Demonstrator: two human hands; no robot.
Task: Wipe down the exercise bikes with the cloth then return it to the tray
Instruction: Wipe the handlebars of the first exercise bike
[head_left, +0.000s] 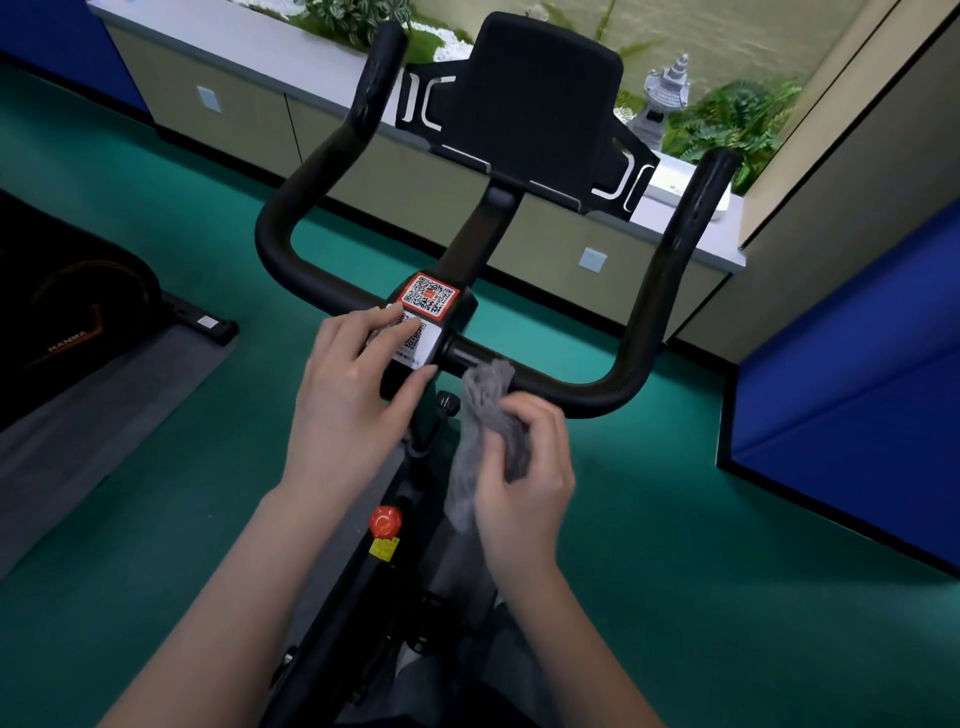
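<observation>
indoors, green floor (675, 519) under black exercise bike (639, 312).

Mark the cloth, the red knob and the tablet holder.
cloth (483, 415): head view, on the bunched grey fabric.
red knob (385, 521): head view, on its round top.
tablet holder (535, 98): head view, middle of its black panel.

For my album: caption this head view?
Right hand holds grey cloth by the bike's handlebar; left hand rests on the stickered centre block.
</observation>
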